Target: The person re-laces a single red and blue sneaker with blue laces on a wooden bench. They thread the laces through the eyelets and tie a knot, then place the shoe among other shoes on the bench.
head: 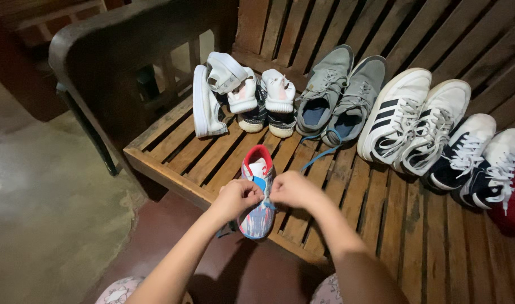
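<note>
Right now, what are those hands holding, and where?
Both the left hand and right hand pinch the laces over the middle of the multicoloured knit sneaker.

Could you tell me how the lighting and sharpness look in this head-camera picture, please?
Head view: warm, dim light; the white striped sneakers look brightest, while the bench armrest and the top corners fall into shadow. Slats bow toward the edges, a wide-lens distortion. The left hand and right hand on the multicoloured shoe are reasonably sharp, without glare.

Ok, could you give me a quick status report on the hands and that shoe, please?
Left hand and right hand both closed at the laces of the multicoloured shoe. Shoe sits at bench front edge. Blue lace trails nearby; nothing blocking.
</note>
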